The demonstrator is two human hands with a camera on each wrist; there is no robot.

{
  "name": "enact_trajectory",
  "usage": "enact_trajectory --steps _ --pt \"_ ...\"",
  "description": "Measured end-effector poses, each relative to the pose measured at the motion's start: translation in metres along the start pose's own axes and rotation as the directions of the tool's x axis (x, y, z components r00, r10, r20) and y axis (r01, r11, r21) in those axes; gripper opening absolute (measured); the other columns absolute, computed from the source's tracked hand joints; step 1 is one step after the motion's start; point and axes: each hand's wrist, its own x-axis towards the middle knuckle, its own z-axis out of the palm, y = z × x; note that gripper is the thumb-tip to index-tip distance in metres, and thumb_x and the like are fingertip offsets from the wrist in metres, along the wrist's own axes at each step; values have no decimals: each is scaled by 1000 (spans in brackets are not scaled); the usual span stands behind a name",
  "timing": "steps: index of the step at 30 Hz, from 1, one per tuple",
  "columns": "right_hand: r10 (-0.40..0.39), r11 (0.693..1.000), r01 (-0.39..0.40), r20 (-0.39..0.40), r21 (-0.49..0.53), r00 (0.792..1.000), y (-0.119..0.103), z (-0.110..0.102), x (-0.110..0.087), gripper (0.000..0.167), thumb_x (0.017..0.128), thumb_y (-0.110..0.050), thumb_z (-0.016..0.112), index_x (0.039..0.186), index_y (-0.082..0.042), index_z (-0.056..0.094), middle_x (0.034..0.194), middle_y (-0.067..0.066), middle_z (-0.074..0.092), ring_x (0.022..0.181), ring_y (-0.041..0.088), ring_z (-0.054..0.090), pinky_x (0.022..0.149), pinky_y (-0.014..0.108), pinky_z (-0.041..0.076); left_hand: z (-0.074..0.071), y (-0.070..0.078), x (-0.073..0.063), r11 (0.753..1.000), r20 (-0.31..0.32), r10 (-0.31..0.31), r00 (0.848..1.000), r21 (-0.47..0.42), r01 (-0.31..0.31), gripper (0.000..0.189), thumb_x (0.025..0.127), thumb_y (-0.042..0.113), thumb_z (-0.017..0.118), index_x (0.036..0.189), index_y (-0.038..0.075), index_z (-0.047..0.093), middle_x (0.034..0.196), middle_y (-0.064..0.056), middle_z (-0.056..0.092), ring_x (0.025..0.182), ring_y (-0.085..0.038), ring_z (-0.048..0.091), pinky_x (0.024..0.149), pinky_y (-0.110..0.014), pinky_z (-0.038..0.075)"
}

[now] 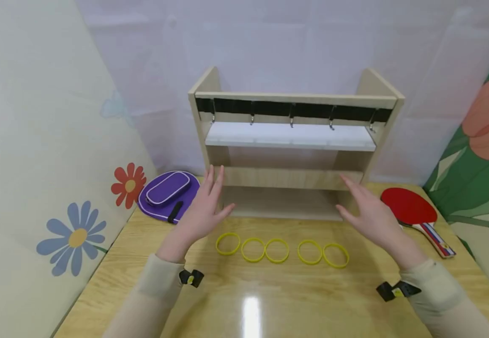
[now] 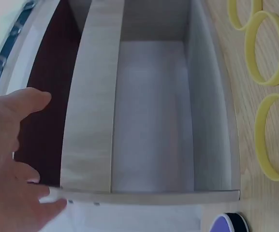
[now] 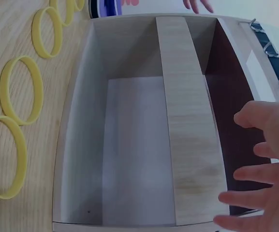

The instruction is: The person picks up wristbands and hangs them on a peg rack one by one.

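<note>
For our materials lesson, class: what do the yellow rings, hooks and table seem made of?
Yellow rings: probably rubber or silicone, matte, smooth and evenly coloured. Hooks: likely metal, shiny, with bright glints. Table: wood or laminate, glossy, showing grain and a bright reflection.

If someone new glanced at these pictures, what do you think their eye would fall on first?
Probably the five yellow rings, lying in a row on the wooden table in front of the pale wooden rack. Next, perhaps, the person's left hand and right hand, fingers extended near the rack's two sides. The purple case to the left and the red paddle to the right also stand out.
</note>
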Motion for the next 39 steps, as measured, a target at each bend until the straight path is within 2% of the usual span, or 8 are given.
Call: enact_trajectory --steps 3,6,10,15,18,23,30,39 --pt "-27 998 29 -46 51 999 5 3 0 75 93 -21 69 155 -9 29 147 25 47 126 46 51 94 63 49 -3 -10 -1 988 -102 36 994 -147 -50 89 97 22 64 160 11 2 165 -20 3 151 -40 12 119 -59 23" --pt "-67 991 77 -91 109 994 12 8 -1 71 90 -13 72 151 -4 37 140 26 54 117 45 58 93 62 50 -4 -21 0 957 -260 50 964 -262 -120 78 93 7 67 157 5 22 158 -21 32 142 -38 36 111 -56 40" --pt "-118 971 139 -113 193 987 21 14 -2 66 86 -4 74 145 -1 44 134 26 58 107 41 64 85 56 56 -5 -37 0 898 -380 -45 924 -421 -129 70 89 -1 70 151 9 40 144 -16 53 129 -33 53 100 -52 50" --pt "-90 937 103 -54 333 994 32 18 -4 63 87 -3 74 145 -5 48 135 22 59 106 37 65 82 50 59 -7 -50 5 811 -325 -198 925 -584 -32 69 91 5 69 152 16 39 145 -13 53 131 -31 51 106 -52 46" --pt "-57 921 52 3 386 998 37 18 -6 61 89 -5 72 145 -7 48 133 22 60 105 37 66 81 47 59 -9 -57 10 784 -274 -251 929 -620 29 69 92 8 69 153 16 37 145 -12 52 132 -29 50 109 -50 44" --pt "-38 926 2 89 377 995 45 18 -6 56 90 -4 70 143 -6 50 131 23 61 105 37 67 79 38 60 -12 -61 20 767 -207 -267 941 -637 77 68 93 9 69 152 14 37 147 -15 50 135 -31 48 111 -50 42" --pt "-63 915 -14 176 403 982 61 34 -5 51 91 -3 69 139 0 52 125 27 63 104 40 67 75 29 59 -27 -40 24 761 -146 -266 953 -638 115 66 93 4 65 151 1 34 151 -25 43 139 -39 41 115 -54 36" --pt "-115 907 3 243 421 963 74 53 -9 48 89 -2 70 133 8 54 116 29 66 96 36 69 72 28 58 -26 -41 37 728 -70 -271 960 -668 156 71 96 11 64 156 5 27 157 -22 34 145 -37 33 118 -52 32"
